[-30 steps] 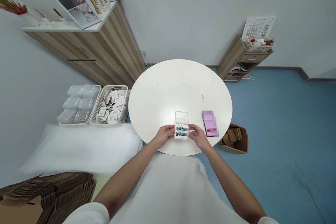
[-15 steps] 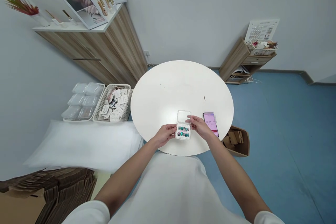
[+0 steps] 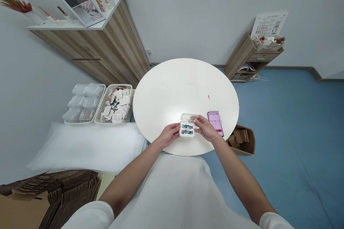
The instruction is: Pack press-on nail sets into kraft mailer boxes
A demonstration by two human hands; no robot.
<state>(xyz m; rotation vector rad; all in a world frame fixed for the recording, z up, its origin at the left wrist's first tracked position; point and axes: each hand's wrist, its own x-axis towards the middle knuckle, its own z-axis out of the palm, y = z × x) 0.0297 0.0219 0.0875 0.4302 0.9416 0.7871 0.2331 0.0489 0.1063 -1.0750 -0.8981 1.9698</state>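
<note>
Clear case (image 3: 187, 128), its lid (image 3: 189, 116) tilted partly open over two rows of green and dark nail-like pieces (image 3: 187, 129), is between our hands above the near part of the white worktop (image 3: 174, 78) in the head view, our left hand (image 3: 170, 135) pinching its left edge and our right hand (image 3: 204, 128) grasping its right side by the lid. Beside our right hand, the phone (image 3: 215, 123) shows digits beginning "00:", the rest unclear to us. Print on the cards (image 3: 116, 105) at left and the board (image 3: 269, 24) at right is too small for us to read.
</note>
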